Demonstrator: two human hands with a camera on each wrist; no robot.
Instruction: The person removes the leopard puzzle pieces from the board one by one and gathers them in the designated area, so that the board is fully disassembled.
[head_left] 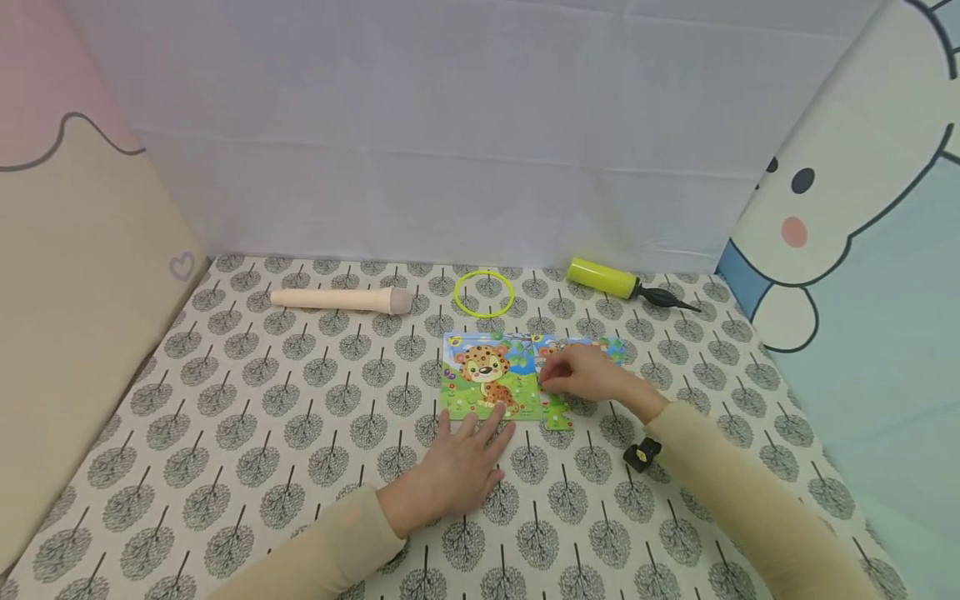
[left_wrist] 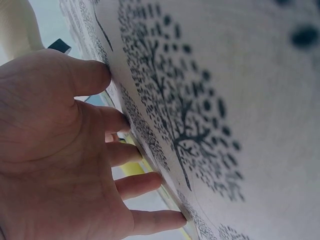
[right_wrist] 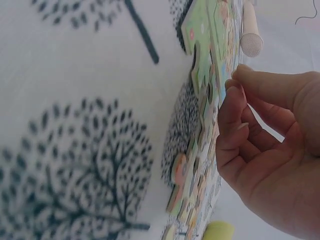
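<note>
A square leopard picture (head_left: 468, 387) lies flat on the patterned cloth. My left hand (head_left: 461, 471) rests along its near edge with spread fingers; in the left wrist view the fingertips (left_wrist: 175, 220) touch that edge. Right of the picture is a partly joined jigsaw puzzle (head_left: 558, 414), with green pieces along its left side and leopard-patterned pieces at the top. Over its left part is my right hand (head_left: 581, 372), fingers curled, thumb and index fingertips together. The right wrist view shows nothing between those fingertips (right_wrist: 240, 72). The hand hides part of the puzzle in the head view.
Behind the puzzle lie a beige microphone-shaped stick (head_left: 337, 300), a yellow ring (head_left: 483, 315) and a yellow-and-black hand pump (head_left: 603, 279). A black band with a small device (head_left: 642, 455) is by the right wrist. Cloth walls (head_left: 450, 167) enclose the back and sides.
</note>
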